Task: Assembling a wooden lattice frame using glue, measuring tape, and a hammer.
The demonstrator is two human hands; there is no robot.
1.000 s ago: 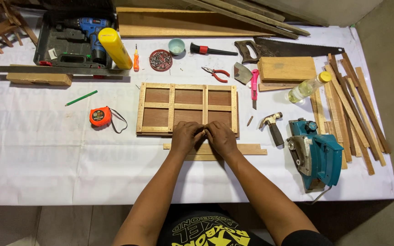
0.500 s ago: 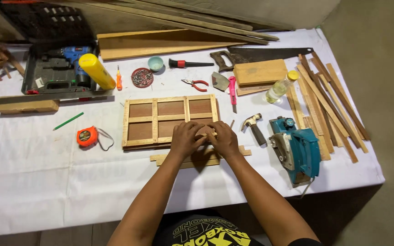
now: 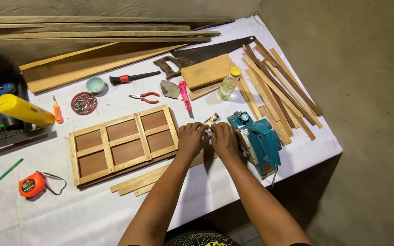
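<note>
Together, both hands (image 3: pixel 208 139) beside hammer (image 3: pixel 211 120)

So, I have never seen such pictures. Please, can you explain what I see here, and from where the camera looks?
There is no machine: a person works with two bare hands, and a camera worn on the head looks down at them. The left hand and right hand rest side by side on thin wooden strips at the table's near edge. What the fingers grip is hidden. Beside them lie a wooden frame, a blue power tool, a hammer, an orange tape measure, pliers and a saw, all on a white cloth.
</note>
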